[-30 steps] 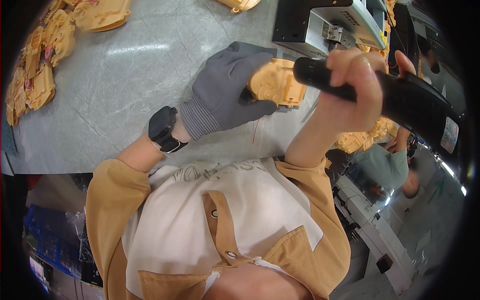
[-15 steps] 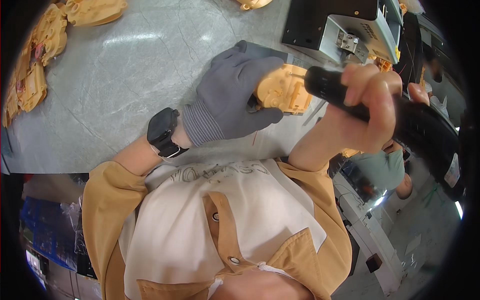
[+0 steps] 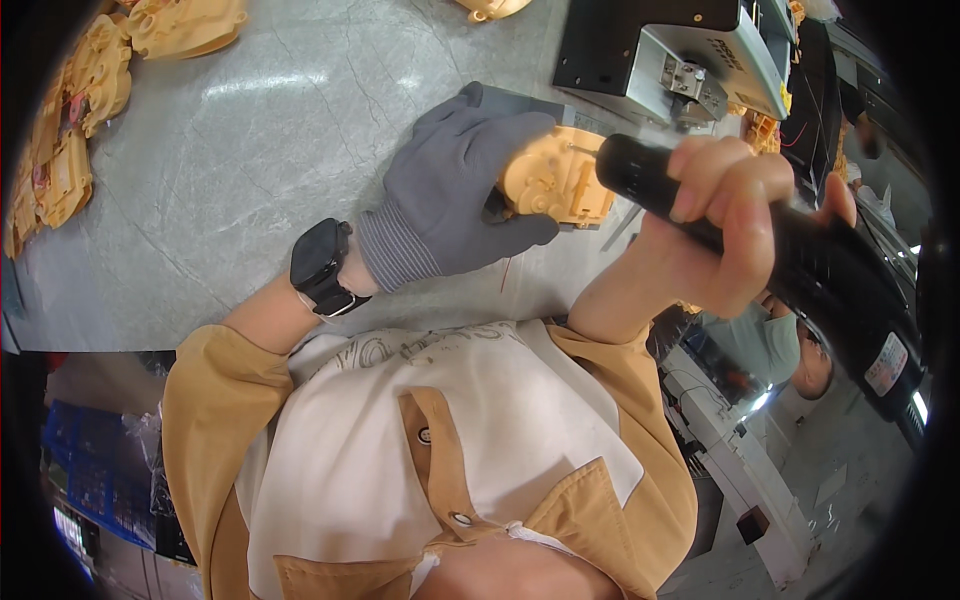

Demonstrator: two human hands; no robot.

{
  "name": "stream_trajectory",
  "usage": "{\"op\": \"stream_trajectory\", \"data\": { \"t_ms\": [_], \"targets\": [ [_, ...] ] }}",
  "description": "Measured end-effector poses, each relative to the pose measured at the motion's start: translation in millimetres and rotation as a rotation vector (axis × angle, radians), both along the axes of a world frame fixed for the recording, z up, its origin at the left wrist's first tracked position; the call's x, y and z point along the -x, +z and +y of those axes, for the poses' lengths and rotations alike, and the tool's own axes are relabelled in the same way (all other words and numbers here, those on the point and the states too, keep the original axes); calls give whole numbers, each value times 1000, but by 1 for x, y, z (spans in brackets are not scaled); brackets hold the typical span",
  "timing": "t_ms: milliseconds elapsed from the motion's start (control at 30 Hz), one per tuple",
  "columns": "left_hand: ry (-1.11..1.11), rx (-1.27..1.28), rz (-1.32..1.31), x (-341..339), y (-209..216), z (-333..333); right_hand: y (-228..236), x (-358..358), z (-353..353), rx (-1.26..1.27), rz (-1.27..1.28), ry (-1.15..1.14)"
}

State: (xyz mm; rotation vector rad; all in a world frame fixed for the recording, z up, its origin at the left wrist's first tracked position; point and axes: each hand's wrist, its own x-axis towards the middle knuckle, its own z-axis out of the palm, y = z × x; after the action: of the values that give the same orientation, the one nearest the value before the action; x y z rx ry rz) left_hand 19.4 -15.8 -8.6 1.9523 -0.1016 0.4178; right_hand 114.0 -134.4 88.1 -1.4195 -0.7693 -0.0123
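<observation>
My left hand [image 3: 460, 180], in a grey work glove, grips a yellow plastic housing [image 3: 550, 180] between thumb and fingers, just above the grey tabletop. A black electric screwdriver [image 3: 640, 172] lies in the bare fingers of my right hand [image 3: 735, 205], which are wrapped round its barrel. Its thin bit points left and meets the upper right part of the housing. Whether a screw sits under the tip is too small to make out. Part of the housing's left side is hidden by the glove.
Several yellow plastic parts [image 3: 65, 170] lie along the table's left edge, and another [image 3: 492, 8] at the far edge. A black and silver machine [image 3: 690, 75] stands at the far right. Another person [image 3: 755, 345] is beyond my right arm. Blue crates [image 3: 85, 450] stand at lower left.
Both hands, with the housing and screwdriver, sit slightly further left in the picture. The screwdriver's rear end shows lower, and its bit stays at the housing.
</observation>
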Motion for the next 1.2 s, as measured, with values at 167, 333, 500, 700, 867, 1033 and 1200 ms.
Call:
{"op": "stream_trajectory", "data": {
  "t_ms": [167, 333, 500, 700, 867, 1033, 1200],
  "targets": [
    [-37, 18, 96, 2, 2, 0, 0, 2, 0, -1, -2, 8],
    [-39, -15, 80, 2, 0, 0, 0, 1, 1, -7, 2, 13],
    [-50, 18, 90, 2, 1, 1, 1, 0, 3, -8, 0, 17],
    [-43, -12, 71, 2, 0, 1, 1, -2, 3, -6, 0, 29],
    [-40, 17, 74, 2, 1, 0, 1, -4, 3, -8, -4, 44],
    [-29, 8, 71, 1, 2, 0, 2, -5, 2, -12, -10, 66],
    [-41, 13, 68, 2, 1, 1, 1, -7, -1, -8, -18, 123]
  ]
}}
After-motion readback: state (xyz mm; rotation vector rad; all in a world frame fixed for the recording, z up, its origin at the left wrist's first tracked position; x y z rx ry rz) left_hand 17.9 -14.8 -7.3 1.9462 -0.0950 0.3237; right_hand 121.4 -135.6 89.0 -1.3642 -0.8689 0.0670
